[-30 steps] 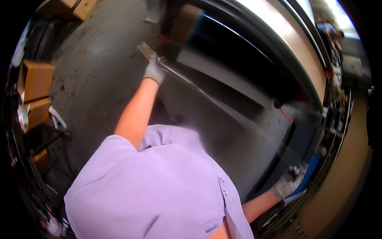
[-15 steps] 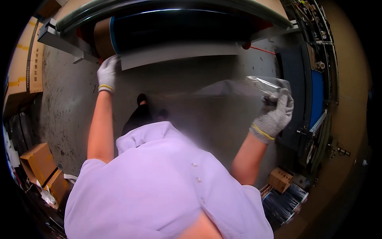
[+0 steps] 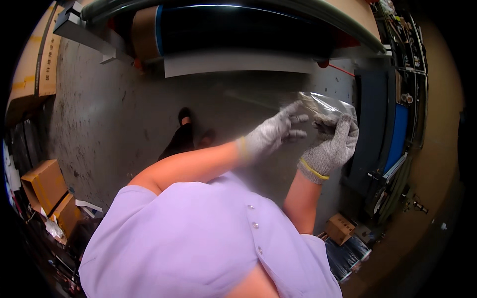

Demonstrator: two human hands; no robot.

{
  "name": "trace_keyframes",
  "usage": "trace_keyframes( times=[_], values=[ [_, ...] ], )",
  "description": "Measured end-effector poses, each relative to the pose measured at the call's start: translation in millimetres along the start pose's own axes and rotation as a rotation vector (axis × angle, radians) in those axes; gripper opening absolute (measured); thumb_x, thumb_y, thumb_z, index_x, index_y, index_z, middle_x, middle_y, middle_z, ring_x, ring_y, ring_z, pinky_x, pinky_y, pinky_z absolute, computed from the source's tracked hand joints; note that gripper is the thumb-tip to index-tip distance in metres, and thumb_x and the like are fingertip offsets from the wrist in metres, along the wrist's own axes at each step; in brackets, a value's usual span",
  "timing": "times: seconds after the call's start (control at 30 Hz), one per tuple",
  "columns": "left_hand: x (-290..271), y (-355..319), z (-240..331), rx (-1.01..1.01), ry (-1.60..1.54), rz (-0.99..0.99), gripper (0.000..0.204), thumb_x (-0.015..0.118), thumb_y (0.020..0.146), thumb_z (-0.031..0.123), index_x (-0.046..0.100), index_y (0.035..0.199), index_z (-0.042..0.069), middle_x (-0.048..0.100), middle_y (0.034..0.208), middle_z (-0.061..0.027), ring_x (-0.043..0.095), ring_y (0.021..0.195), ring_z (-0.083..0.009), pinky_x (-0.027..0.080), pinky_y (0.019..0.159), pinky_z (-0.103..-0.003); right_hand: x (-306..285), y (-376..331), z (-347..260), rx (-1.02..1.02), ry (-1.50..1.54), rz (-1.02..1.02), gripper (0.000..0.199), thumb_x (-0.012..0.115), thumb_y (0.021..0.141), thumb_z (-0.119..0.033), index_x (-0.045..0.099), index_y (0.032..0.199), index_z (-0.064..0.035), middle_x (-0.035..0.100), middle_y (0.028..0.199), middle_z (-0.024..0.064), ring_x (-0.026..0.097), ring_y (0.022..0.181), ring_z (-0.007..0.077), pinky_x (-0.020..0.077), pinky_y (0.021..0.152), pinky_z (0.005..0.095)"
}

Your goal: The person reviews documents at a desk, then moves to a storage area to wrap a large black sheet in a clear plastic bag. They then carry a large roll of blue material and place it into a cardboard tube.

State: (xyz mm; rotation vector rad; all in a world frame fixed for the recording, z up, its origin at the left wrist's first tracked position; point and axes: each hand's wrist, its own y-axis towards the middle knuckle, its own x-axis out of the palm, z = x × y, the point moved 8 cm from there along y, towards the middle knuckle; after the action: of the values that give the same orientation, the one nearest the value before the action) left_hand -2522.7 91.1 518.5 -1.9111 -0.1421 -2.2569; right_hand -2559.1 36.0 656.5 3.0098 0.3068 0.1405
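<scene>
Clear plastic film [image 3: 325, 103] is gathered in my right hand [image 3: 332, 141], which wears a grey knit glove and has its fingers closed round the film. Close beside it on the left, my gloved left hand [image 3: 271, 131] has its fingers spread, pointing toward the film. Whether its fingertips touch the film I cannot tell. Ahead of both hands is a large roll of dark material [image 3: 238, 32] on a brown cardboard core [image 3: 145, 34]. A pale sheet [image 3: 233, 63] hangs along the roll's near side, apart from my hands.
Above the roll runs a metal roller [image 3: 164, 7] on a frame bracket [image 3: 84, 35]. Cardboard boxes stand at the left [image 3: 42, 64] and lower left [image 3: 45, 184]. To the right are a dark cabinet [image 3: 370, 119] and a crowded shelf [image 3: 407, 59]; a small carton [image 3: 340, 228] sits lower right.
My left hand has left the roll's left end and swung right, opening beside the film. My right hand, still gripping the film, has shifted slightly left.
</scene>
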Motion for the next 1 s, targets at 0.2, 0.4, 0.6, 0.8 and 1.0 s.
trace_keyframes(
  times=[0.2,0.4,0.6,0.8,1.0],
  values=[
    [-47,0,11,-0.025,-0.261,0.328,0.068,0.073,0.08,0.043,0.04,0.136,0.023,0.047,0.134,-0.0072,0.049,0.111,-0.0202,0.037,0.103,-0.034,-20,-4,-19,-0.111,-0.003,0.115,0.01,0.05,0.096,-0.011,0.054,0.095,-0.0024,0.061,0.069,0.0113,0.062,0.062,0.0204,0.0506,0.058,0.0302],
    [-95,-3,22,-0.057,-0.215,0.682,0.055,0.069,0.085,0.041,0.045,0.129,0.02,0.055,0.129,-0.0064,0.05,0.115,-0.0182,0.033,0.102,-0.035,-49,-8,-53,-0.22,0.13,0.138,0.01,0.057,0.093,-0.014,0.057,0.092,-0.0046,0.06,0.072,0.0077,0.059,0.064,0.0184,0.0496,0.062,0.0289],
    [-167,9,79,0.203,-0.218,0.791,0.021,0.066,0.089,0.027,0.064,0.1,0.009,0.068,0.099,-0.0032,0.062,0.095,-0.0159,0.045,0.088,-0.03,-114,-17,-94,-0.333,-0.054,0.264,0.018,0.049,0.096,-0.022,0.057,0.092,-0.0059,0.056,0.078,0.0054,0.054,0.073,0.0178,0.0455,0.069,0.0322],
    [-234,10,170,0.459,-0.355,0.904,0.009,0.066,0.088,0.015,0.065,0.094,0.007,0.068,0.088,-0.0063,0.063,0.073,-0.0179,0.051,0.071,-0.029,-264,-14,-108,-0.286,-0.357,0.427,0.024,0.048,0.097,-0.019,0.061,0.11,-0.0025,0.06,0.092,0.0079,0.057,0.08,0.0193,0.0479,0.074,0.0322],
    [-282,-45,256,0.709,-0.061,1.23,0.012,0.065,0.09,0.015,0.064,0.095,0.005,0.07,0.085,-0.0117,0.059,0.06,-0.0172,0.045,0.051,-0.028,-400,28,-30,0.174,-0.003,0.292,0.021,0.053,0.097,-0.028,0.066,0.101,-0.0119,0.068,0.086,-0.0013,0.064,0.075,0.016,0.0491,0.07,0.0321]
  ],
)
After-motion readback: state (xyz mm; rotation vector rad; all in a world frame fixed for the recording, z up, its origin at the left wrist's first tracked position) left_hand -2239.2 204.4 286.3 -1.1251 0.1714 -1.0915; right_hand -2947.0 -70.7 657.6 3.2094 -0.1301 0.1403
